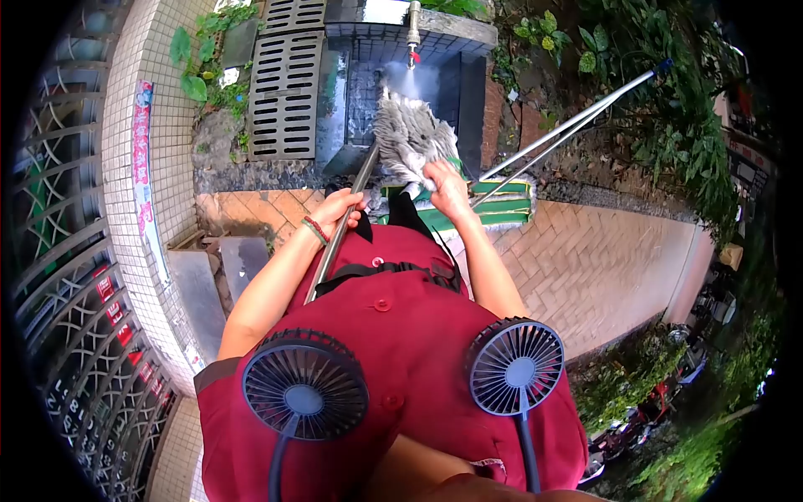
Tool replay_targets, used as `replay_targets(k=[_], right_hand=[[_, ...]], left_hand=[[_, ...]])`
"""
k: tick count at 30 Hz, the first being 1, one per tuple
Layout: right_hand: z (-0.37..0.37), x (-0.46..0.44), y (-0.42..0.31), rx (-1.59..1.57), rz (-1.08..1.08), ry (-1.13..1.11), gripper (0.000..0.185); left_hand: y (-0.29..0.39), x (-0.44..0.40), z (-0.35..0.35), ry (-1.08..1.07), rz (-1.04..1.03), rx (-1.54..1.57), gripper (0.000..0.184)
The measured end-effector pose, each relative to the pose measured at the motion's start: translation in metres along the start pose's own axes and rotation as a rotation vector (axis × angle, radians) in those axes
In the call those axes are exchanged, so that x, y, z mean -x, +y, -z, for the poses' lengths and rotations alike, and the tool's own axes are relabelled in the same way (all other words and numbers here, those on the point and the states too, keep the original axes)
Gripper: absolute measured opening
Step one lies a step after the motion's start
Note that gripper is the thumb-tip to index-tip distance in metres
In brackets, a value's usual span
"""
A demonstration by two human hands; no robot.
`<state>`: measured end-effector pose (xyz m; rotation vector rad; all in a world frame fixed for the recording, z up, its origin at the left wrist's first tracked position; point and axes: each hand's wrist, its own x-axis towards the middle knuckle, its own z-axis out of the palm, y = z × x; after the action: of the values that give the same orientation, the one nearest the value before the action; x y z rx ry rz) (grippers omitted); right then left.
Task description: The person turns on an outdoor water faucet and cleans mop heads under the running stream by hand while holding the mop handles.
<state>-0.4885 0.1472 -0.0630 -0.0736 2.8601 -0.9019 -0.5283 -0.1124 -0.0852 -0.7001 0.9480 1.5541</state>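
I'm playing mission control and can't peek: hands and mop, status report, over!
Left hand round metal pole. Right hand gripping grey mop head. Water spraying from tap at mop head. Nothing seen blocking it. Over.

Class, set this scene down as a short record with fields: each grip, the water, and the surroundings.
Left grip: closed around a metal pole
Right grip: closed on the gray mop head
Water: spraying from the tap onto the mop head
Beyond the hands: a dark basin, with a slotted grate to its left
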Motion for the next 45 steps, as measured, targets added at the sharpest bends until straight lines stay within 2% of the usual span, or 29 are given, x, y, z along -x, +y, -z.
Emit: replay_targets(k=[6,8,14,18,20,21,23,25,27,30,32,38,40,42,45], right_hand=[[-0.037,0.068,0.007,-0.167,-0.209,0.304,0.031],[-0.034,0.087,0.005,-0.244,-0.265,0.32,0.027],[-0.017,0.103,-0.008,-0.25,-0.325,0.334,0.025],[0.017,0.055,0.011,-0.228,-0.284,0.418,0.028],[0.05,0.022,-0.003,-0.139,-0.282,0.327,0.027],[0.066,0.006,-0.023,-0.062,-0.16,0.383,0.017],[0.071,-0.015,-0.033,0.055,-0.009,0.298,0.023],[0.069,-0.035,-0.049,0.146,0.118,0.18,0.029],[0.06,-0.05,-0.064,0.219,0.203,0.056,0.026],[0.04,-0.069,-0.069,0.269,0.342,-0.095,0.023],[0.033,-0.072,-0.069,0.241,0.38,-0.114,0.023],[0.074,-0.113,-0.054,0.254,0.293,-0.106,0.025],[0.094,-0.133,-0.031,0.23,0.219,-0.105,0.025],[0.114,-0.151,-0.017,0.149,0.098,-0.01,0.03],[0.13,-0.178,0.016,0.001,-0.014,-0.023,0.032]], left_hand=[[0.001,0.03,-0.024,0.076,0.03,-0.409,0.013],[-0.004,0.051,-0.028,0.061,0.069,-0.469,0.014],[-0.008,0.056,-0.029,0.008,0.078,-0.443,0.011],[0.001,0.061,-0.034,-0.049,-0.001,-0.35,0.01],[0.002,0.064,-0.036,-0.073,-0.02,-0.251,0.008],[0.002,0.064,-0.034,-0.098,-0.029,-0.213,0.007],[0.002,0.059,-0.031,-0.104,-0.049,-0.153,0.006],[0.003,0.051,-0.027,-0.127,-0.015,-0.046,0.005],[0.003,0.039,-0.018,-0.202,0.034,0.073,0.006],[0.0,0.028,-0.013,-0.179,0.135,0.252,0.01],[0.001,0.026,-0.014,-0.185,0.117,0.237,0.007],[0.009,0.022,-0.021,-0.213,0.091,0.22,0.011],[0.015,0.015,-0.027,-0.225,0.086,0.218,0.011],[0.022,0.009,-0.034,-0.219,0.08,0.221,0.011],[0.025,-0.001,-0.04,-0.204,0.045,0.231,0.012]])
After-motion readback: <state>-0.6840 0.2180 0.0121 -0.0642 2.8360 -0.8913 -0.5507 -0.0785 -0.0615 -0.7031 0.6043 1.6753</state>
